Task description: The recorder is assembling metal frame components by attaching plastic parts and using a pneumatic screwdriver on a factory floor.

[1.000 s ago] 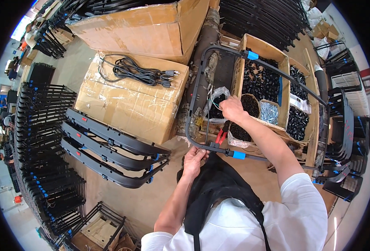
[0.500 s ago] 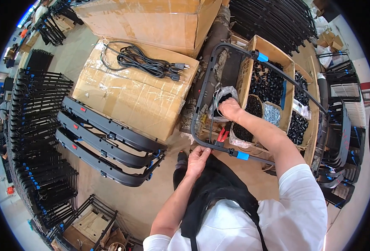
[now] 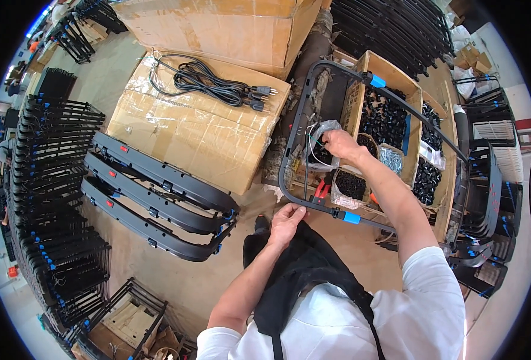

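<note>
Frame (image 3: 295,129) long axis runs away from left hand (image 3: 286,222).

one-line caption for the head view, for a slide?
Left hand steadies a black frame while right hand reaches into a plastic bag.

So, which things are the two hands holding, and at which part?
The left hand grips the black frame at its bottom rail. The right hand reaches among wires; its hold cannot be told.
</note>
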A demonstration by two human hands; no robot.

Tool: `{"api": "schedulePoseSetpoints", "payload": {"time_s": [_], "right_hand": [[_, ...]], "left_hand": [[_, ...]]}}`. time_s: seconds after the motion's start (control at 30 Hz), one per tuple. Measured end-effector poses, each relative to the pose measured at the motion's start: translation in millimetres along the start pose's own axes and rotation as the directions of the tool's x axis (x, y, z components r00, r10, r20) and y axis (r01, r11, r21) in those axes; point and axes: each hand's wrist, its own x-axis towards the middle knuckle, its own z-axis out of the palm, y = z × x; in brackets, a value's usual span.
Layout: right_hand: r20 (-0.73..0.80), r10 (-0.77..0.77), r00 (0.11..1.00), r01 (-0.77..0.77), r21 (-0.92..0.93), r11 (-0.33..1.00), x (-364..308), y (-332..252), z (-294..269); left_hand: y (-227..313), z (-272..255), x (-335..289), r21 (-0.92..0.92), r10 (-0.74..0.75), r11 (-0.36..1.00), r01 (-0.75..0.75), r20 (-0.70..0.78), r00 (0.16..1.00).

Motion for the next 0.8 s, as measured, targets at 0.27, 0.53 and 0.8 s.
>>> {"api": "schedulePoseSetpoints", "payload": {"time_s": [0.27,0.53,0.8], "right_hand": [[-0.434,0.194,0.879,-0.052,0.319,0.946,-106.7,-42.9,-58.1],[0.2,0.193,0.961,-0.188,0.979,-0.079,-281.0,-124.4,52.0],[0.315,0.408,0.857,-0.023,0.814,-0.581,-204.9,-148.1,177.8]], "left_hand": [[-5.0,-2.9,-0.1,-0.096,-0.002,0.995,0.002,-0.004,1.0],[16.8,-8.2,2.5,0.031,-0.068,0.997,0.068,-0.015,0.998],[28.2,-11.7,7.0,0.147,-0.207,0.966,0.211,-0.042,0.977]]}}
